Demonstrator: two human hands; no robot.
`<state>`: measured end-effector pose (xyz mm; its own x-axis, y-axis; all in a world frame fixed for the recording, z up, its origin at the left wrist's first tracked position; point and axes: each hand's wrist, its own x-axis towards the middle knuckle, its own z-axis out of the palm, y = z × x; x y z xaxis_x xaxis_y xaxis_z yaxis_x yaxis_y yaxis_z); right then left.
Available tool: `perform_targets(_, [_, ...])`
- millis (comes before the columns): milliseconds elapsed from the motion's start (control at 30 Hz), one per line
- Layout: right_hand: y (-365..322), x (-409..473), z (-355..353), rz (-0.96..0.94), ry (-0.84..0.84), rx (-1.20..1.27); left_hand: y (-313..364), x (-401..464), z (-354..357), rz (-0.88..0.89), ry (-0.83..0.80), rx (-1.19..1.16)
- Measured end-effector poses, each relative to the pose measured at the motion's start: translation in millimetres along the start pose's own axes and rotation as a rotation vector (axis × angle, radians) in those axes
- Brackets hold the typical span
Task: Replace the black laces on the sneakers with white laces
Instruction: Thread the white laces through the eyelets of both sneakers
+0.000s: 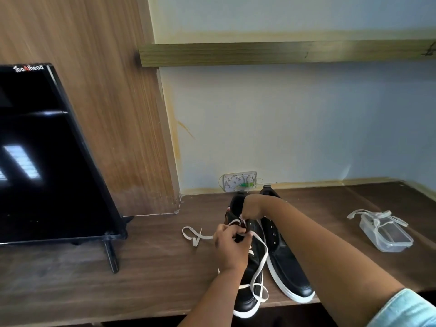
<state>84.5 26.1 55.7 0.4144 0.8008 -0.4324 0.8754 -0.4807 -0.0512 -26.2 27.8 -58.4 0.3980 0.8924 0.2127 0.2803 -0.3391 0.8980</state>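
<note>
A clear plastic container [387, 234] sits at the right of the counter [153, 267], a spare white lace [377, 217] draped across its open top. Two black sneakers lie side by side near the counter's front edge, toes toward the person, heels toward the wall. The right sneaker [286, 263] is unlaced. Over the left sneaker [250, 279], the left hand [230, 247] and right hand [253, 207] each pinch a white lace [258, 267] at the eyelets; its ends trail left and toward the toe.
</note>
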Motion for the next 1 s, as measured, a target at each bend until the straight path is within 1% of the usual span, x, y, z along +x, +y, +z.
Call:
perform_targets(33, [3, 1, 1, -0.01, 0.028, 0.034, 1, 1, -1, -0.02, -0.02, -0.023])
perform_targets(133, [7, -3, -2, 0.053, 0.129, 0.308, 4, 1, -5, -0.053, -0.067, -0.061])
perform_targets(200, [4, -11, -12, 0.022, 0.244, 0.589, 8, 2, -8, -0.098, -0.057, -0.114])
perform_targets(233, [0, -19, -18, -0.017, 0.314, 0.801, 11, 4, -10, -0.12, -0.045, -0.151])
perform_targets(267, [-5, -30, -26, -0.055, 0.371, 0.992, 14, 7, -12, -0.118, -0.031, -0.167])
perform_targets(300, [-10, -41, -34, -0.099, 0.435, 1.111, 17, 10, -14, -0.078, -0.028, -0.162])
perform_targets(333, [-13, -50, -42, -0.149, 0.501, 1.132, 20, 14, -16, -0.023, -0.039, -0.151])
perform_targets(400, [-19, -66, -53, -0.254, 0.638, 0.992, 24, 19, -19, 0.042, -0.079, -0.135])
perform_targets(467, [-24, -83, -59, -0.354, 0.738, 0.923, 29, 21, -24, 0.047, -0.094, -0.126])
perform_targets(533, [-29, -98, -62, -0.455, 0.814, 0.964, 34, 23, -28, 0.036, -0.101, -0.166])
perform_targets(600, [-33, -113, -61, -0.533, 0.801, 1.022, 37, 27, -32, 0.048, -0.133, -0.178])
perform_targets(633, [-32, -117, -57, -0.554, 0.745, 1.033, 39, 27, -34, 0.06, -0.134, -0.172])
perform_targets(667, [-30, -119, -52, -0.548, 0.675, 1.027, 40, 28, -36, 0.073, -0.125, -0.18])
perform_targets(700, [-26, -118, -43, -0.503, 0.627, 0.991, 42, 28, -38, 0.086, -0.114, -0.203])
perform_targets(733, [-20, -113, -33, -0.415, 0.62, 0.936, 45, 28, -40, 0.093, -0.098, -0.233])
perform_targets(800, [-4, -99, -9, -0.173, 0.645, 0.753, 53, 27, -47, 0.1, -0.079, -0.298])
perform_targets(833, [3, -92, 6, -0.069, 0.604, 0.658, 57, 26, -51, 0.145, -0.063, -0.319])
perform_targets(867, [9, -84, 24, -0.003, 0.529, 0.613, 59, 25, -54, 0.204, -0.048, -0.321])
perform_targets(933, [13, -71, 60, 0.028, 0.41, 0.701, 66, 20, -63, 0.269, -0.054, -0.33])
perform_targets(967, [12, -67, 75, 0.023, 0.412, 0.768, 71, 16, -69, 0.287, -0.056, -0.344])
perform_targets(1000, [9, -63, 86, 0.015, 0.465, 0.8, 78, 12, -75, 0.306, -0.052, -0.367])
